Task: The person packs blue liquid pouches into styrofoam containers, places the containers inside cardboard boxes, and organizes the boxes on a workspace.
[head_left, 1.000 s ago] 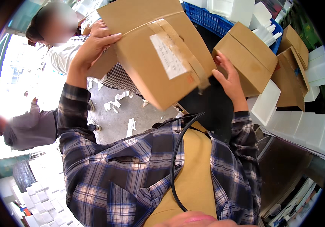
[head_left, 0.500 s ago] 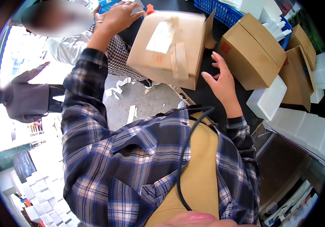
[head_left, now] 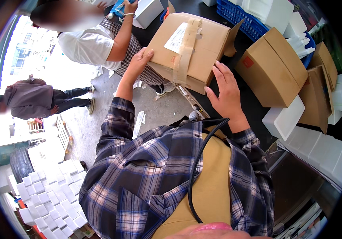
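A cardboard box [head_left: 203, 44] with a white label and strips of brown tape sits on the black tabletop in front of me, one flap standing out at its right end. My left hand [head_left: 137, 65] has hold of its left corner, thumb on the top edge. At the right side, my right hand [head_left: 225, 93] is open, fingers apart, with the fingertips at the box's edge; whether they press on it I cannot tell. Beyond the box, a co-worker's hand [head_left: 130, 7] is at a blue item [head_left: 118, 8].
To the right stands another cardboard box [head_left: 272, 67], with a white foam box [head_left: 284, 117] beside it. A blue basket [head_left: 238, 18] holds white containers. An open carton [head_left: 314, 97] lies farther right. White scraps [head_left: 139, 123] litter the floor; a second person [head_left: 31, 97] is at the left.
My left hand has come down from beyond the box to its left corner. The box appears slightly turned and farther right. My right hand has come up against its right side.
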Demonstrator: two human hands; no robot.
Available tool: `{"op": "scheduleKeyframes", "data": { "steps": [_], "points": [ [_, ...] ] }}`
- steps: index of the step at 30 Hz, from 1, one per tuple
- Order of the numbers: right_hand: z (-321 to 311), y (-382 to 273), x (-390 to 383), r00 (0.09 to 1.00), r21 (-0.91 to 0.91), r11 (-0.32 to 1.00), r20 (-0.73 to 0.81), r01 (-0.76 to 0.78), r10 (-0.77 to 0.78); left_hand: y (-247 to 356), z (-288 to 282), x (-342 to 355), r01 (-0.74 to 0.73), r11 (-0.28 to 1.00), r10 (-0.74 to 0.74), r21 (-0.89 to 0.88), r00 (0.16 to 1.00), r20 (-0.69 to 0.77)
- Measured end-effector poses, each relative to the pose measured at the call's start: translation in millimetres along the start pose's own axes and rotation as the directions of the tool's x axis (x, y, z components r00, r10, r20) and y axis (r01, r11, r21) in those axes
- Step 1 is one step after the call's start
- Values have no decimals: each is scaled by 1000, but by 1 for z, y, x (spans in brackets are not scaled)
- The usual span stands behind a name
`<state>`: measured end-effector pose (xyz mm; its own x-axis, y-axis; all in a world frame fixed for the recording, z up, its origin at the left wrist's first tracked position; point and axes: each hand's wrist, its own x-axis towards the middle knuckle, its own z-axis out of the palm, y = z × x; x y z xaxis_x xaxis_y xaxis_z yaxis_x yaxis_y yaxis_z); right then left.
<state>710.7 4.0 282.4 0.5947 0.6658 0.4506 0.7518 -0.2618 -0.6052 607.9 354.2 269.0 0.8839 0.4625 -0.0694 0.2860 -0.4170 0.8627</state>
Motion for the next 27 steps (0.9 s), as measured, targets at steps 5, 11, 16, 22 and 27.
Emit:
{"op": "scheduleKeyframes", "data": {
  "steps": [5,11,16,22,27],
  "points": [
    [-5,-10,32,956,-85,963,170,257,-240,27,16,-7,-65,954,34,293,993,110],
    [55,25,122,885,60,906,198,418,-421,26,31,13,-126,954,111,271,991,71],
    [-12,156,271,741,162,985,-655,-55,149,14,42,15,-255,936,262,244,965,3],
    [-50,10,130,803,48,999,595,12,-38,83,-2,-12,-316,842,287,438,949,132],
    [-17,3,125,634,-128,981,773,145,7,113,6,25,-404,743,-47,533,763,644]
  ]
}}
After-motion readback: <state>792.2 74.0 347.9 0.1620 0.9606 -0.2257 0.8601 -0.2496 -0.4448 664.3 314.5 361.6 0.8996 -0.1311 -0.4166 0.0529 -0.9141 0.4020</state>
